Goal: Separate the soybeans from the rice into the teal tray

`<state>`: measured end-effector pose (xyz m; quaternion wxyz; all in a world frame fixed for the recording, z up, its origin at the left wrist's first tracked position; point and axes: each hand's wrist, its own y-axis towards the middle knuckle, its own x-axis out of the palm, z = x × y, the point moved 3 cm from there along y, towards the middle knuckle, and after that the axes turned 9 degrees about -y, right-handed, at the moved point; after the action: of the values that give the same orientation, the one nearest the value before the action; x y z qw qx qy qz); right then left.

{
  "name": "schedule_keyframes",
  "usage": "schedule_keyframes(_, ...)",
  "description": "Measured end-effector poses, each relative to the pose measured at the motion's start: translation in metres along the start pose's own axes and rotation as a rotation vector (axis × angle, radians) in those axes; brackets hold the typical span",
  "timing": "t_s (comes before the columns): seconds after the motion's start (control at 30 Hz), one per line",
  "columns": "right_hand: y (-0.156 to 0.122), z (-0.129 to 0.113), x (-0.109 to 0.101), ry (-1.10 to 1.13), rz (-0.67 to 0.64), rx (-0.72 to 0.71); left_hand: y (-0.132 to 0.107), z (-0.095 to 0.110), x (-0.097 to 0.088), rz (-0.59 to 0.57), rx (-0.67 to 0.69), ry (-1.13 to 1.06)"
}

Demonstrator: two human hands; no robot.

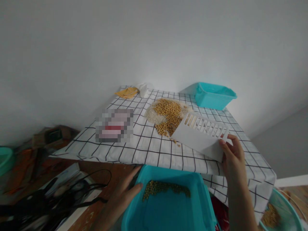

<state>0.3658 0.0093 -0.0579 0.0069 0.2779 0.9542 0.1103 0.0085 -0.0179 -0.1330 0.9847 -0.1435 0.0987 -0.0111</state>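
Note:
My right hand [233,152] grips the right end of a white slotted board [202,136], thumb on its near face. The board stands tilted on the checked cloth, its left end against a pile of yellow soybeans [168,110] mixed with white rice-like grains [155,116]. Below the table's front edge is a turquoise bin [166,173] with some beans [166,187] along its far inner side. My left hand [126,189] holds this bin's left rim, thumb near the top edge; part of its fingers is hidden.
A second turquoise bin [214,96] stands at the table's back right. Yellow cloth [127,92] and white crumpled material [143,89] lie at the back left. A blurred-out pink packet [115,125] is on the left. Cables [89,186] clutter the lower left; a tub [284,205] stands lower right.

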Motion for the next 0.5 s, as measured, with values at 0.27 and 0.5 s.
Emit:
schedule_keyframes(0.27,-0.001,-0.002,0.001,-0.030,-0.022,0.005,0.003,-0.012,0.001,-0.035,0.037,-0.026)
schedule_keyframes(0.5,-0.001,-0.002,0.001,-0.013,0.003,0.014,-0.001,-0.001,0.002,-0.015,0.086,0.006)
